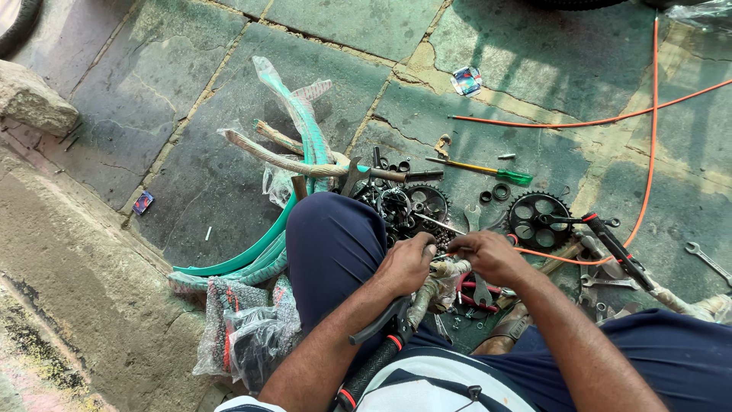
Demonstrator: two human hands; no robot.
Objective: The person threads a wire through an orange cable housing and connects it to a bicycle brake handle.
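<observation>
Centrally, over the person's lap, both hands work on a bicycle handlebar [427, 294] wrapped in clouded plastic film. The left hand [404, 263] has its fingers closed around the bar's upper bend; the right hand [488, 255] pinches the wrapped end [451, 267] between thumb and fingertips. A black brake lever [379, 324] and a black grip with red rings [366, 378] sit lower on the same bar.

Handling, as judged: the bar is metal tube, stiff and moderately heavy, while its film covering is thin, slick and easily torn; the firmest hold is on the bend or the rubber grip, not the loose film.

On the stone floor ahead lie two toothed chainrings [537, 220], a hammer [366, 174], a green-handled screwdriver [484, 169], spanners [707, 261] and an orange cable [650, 137]. Green mudguards [252, 263] curve at the floor's left side.

Packages: a small square wrapper, pale blue with red [466, 80], lies toward the far edge of the floor; a small blue-and-red packet [142, 202] rests by the left kerb; clear bags of dark parts with red trim [244, 332] lie at the near left.
</observation>
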